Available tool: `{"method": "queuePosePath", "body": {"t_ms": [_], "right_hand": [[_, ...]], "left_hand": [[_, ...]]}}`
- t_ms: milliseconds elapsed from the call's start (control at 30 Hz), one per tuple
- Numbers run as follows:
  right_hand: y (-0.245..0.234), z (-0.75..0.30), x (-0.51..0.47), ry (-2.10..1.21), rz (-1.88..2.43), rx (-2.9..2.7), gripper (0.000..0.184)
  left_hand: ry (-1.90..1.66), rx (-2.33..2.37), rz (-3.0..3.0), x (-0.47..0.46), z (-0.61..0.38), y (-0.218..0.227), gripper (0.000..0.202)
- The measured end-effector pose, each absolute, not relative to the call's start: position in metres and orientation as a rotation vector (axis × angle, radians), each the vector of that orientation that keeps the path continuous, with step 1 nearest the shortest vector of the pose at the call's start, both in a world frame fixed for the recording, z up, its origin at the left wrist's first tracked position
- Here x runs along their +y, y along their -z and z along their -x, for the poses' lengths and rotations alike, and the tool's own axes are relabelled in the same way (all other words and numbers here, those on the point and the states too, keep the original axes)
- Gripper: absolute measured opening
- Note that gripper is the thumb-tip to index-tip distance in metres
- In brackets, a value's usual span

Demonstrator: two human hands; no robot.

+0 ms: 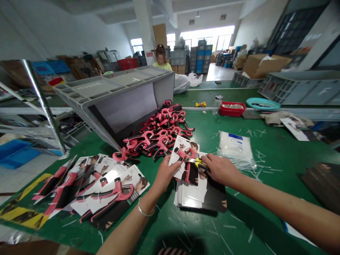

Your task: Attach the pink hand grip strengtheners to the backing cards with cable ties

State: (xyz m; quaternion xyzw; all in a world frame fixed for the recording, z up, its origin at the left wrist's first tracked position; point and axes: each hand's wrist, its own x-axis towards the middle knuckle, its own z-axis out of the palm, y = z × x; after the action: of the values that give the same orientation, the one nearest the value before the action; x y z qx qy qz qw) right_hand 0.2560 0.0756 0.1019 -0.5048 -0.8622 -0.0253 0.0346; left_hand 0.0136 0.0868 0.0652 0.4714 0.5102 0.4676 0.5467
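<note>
My left hand point(164, 174) pinches the left edge of a printed backing card point(177, 146) that has a pink and black hand grip exerciser point(190, 153) on it. Yellow-handled cutting pliers point(199, 163) are in my right hand point(221, 169), against the card's right side; their jaws are hard to make out. Underneath lies a stack of printed cards point(196, 193). Beyond my left hand, loose pink and black hand grips point(162, 136) spill in a heap from a tipped grey crate point(111, 83). Several cards with hand grips on them point(117, 193) overlap at the left.
A bag of white zip ties point(235, 145) lies right of the hands, with loose ties scattered around. Behind it stand a red tray point(232, 109), a glass jar point(217, 105) and a turquoise basin point(262, 103). A metal post point(44, 106) rises at left. Another person point(162, 65) is beyond the crate.
</note>
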Motion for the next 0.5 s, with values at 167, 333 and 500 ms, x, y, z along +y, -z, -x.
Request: {"method": "queuePosePath", "body": {"t_ms": [167, 333, 500], "right_hand": [[-0.098, -0.248, 0.059, -0.127, 1.333, -2.708, 0.035], [-0.092, -0.228, 0.048, -0.189, 1.424, -2.415, 0.051], [-0.091, -0.211, 0.049, -0.095, 1.493, -2.344, 0.060]], "left_hand": [[-1.213, 1.172, -0.914, 0.087, -0.010, -0.063, 0.045], [-1.617, 1.050, -0.823, 0.080, -0.023, -0.073, 0.047], [-1.685, 0.989, -0.829, 0.073, -0.040, -0.081, 0.047]]}}
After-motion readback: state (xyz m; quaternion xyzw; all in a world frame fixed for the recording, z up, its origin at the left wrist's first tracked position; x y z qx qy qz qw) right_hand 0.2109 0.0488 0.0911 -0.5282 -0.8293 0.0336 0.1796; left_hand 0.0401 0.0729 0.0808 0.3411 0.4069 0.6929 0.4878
